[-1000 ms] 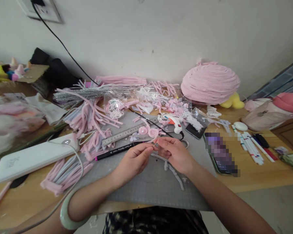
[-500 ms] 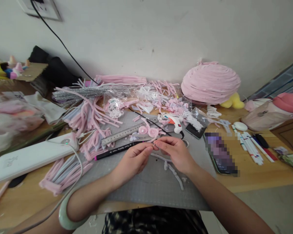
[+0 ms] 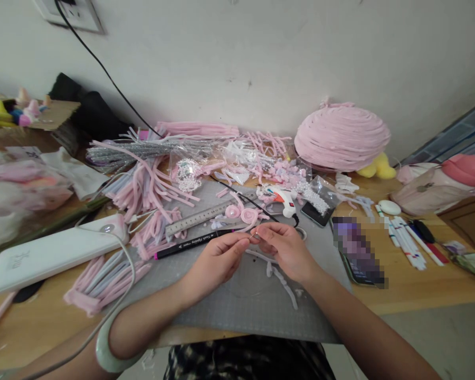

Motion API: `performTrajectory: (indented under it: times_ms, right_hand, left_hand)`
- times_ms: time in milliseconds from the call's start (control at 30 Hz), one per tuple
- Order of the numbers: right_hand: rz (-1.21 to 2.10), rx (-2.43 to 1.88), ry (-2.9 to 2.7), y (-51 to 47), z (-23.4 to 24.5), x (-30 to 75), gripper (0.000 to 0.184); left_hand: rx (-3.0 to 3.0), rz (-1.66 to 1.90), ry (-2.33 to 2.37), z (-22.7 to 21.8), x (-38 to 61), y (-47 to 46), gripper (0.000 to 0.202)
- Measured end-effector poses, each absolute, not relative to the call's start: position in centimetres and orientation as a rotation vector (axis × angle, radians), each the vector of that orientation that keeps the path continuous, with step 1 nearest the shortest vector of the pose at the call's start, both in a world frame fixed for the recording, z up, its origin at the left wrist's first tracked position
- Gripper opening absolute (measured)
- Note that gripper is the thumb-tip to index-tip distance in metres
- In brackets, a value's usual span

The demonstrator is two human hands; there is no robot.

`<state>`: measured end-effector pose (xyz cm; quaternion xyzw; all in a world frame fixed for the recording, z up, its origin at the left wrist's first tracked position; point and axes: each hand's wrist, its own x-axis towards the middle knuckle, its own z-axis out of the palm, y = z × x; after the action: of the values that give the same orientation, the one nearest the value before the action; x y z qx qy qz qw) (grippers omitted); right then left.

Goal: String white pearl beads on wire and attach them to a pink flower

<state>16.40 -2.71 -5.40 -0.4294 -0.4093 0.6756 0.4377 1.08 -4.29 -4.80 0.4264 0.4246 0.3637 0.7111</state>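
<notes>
My left hand [image 3: 224, 255] and my right hand [image 3: 283, 248] meet fingertip to fingertip above the grey cutting mat [image 3: 237, 303]. Both are closed in a pinch around something small, with a light glint between the fingers; its kind is too small to make out. Just beyond the fingertips lies a pink fuzzy-stem spiral [image 3: 249, 214], next to a second pink coil [image 3: 233, 211] with a pearl-like centre. A black marker [image 3: 193, 244] rests left of the hands, below a metal ruler [image 3: 206, 215]. Pale fuzzy-stem pieces [image 3: 284, 287] lie under my right hand.
A white glue gun [image 3: 283, 200] lies behind the hands. At left are a white power bank [image 3: 55, 253] with its cable, and bundles of fuzzy stems [image 3: 142, 184]. A phone [image 3: 358, 253] and white pens [image 3: 407, 243] lie right. A large pink bundle [image 3: 342, 136] stands against the wall.
The hands stay almost in place, fingertips still together. A small glint now shows between them. The whole view has shifted very slightly.
</notes>
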Motion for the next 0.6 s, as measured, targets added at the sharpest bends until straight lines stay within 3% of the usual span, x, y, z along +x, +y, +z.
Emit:
performTrajectory:
  times_ms: [600]
  right_hand:
    - [1.807,-1.004,-0.898,-2.63,-5.14,16.04,0.022]
  left_hand:
    - [0.944,0.818,0.906,-4.5,1.34,-4.23,0.034]
